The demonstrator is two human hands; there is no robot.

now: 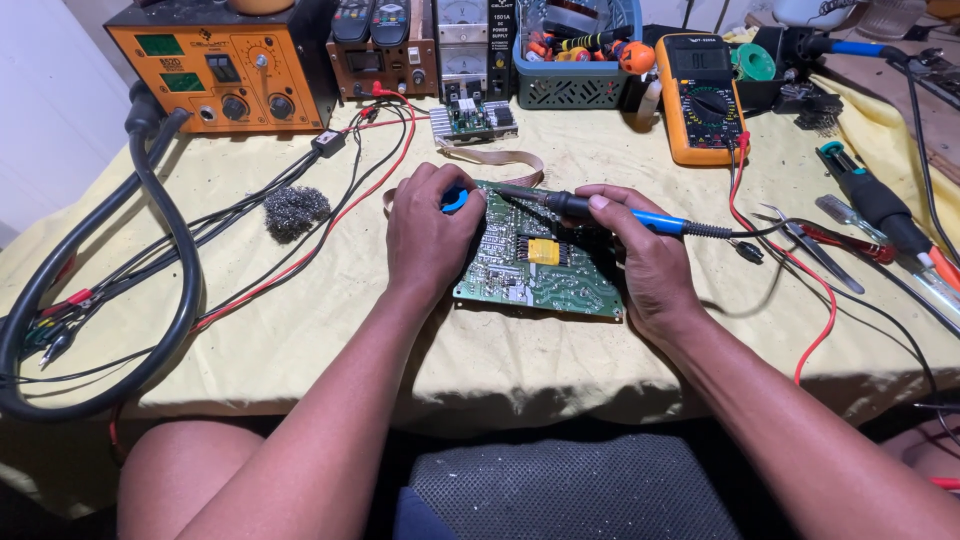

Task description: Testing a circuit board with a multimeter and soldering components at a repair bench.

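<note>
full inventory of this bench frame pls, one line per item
green printed circuit board: 1, green with a yellow part, table centre
blue-handled soldering iron: 1, blue and black, over the board
small blue round object: 1, blue, at the board's left corner
orange bench station: 1, orange and black, far left
yellow handheld multimeter: 1, yellow, far right of centre
grey steel-wool ball: 1, grey, left of the board
teal plastic basket: 1, teal, far centre
metal tweezers: 1, silver, right
yellow table cloth: 1, pale yellow, covers the table
left hand: 1, on the blue object
right hand: 1, gripping the iron
</note>
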